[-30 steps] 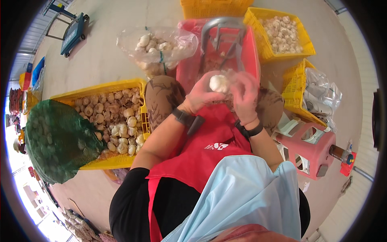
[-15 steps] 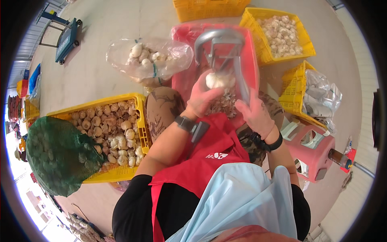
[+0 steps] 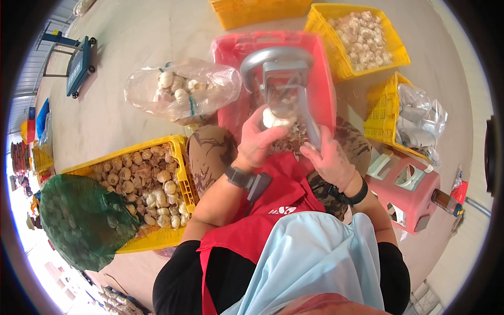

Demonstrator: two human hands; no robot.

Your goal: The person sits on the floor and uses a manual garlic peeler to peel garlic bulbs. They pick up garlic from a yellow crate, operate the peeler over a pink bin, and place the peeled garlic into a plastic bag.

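Observation:
My left hand [image 3: 258,137] is closed round a white garlic bulb [image 3: 276,118], held against the lower part of a grey hand-lever cutter [image 3: 283,71]. The cutter's frame hides part of the bulb. My right hand [image 3: 334,160] grips the lower end of the cutter's long grey lever [image 3: 310,118], thumb on the near side. Both hands wear thin see-through gloves. The cutter stands over a red plastic tub [image 3: 324,79] between my knees, and garlic skins and scraps [image 3: 293,140] lie in the tub below the bulb.
Left: yellow crate of garlic [image 3: 123,170], green mesh sack [image 3: 81,218], clear bag of peeled-looking bulbs [image 3: 178,94]. Right: yellow garlic crate [image 3: 362,42], yellow crate with silvery packaging [image 3: 380,113], pink stool [image 3: 404,184] with a bottle [image 3: 446,202]. A blue platform cart [image 3: 79,65] stands far left.
The lever and my right hand have come down toward me. The bulb in my left hand has also shifted nearer, and the cutter frame now overlaps it more. The whole view has shifted slightly.

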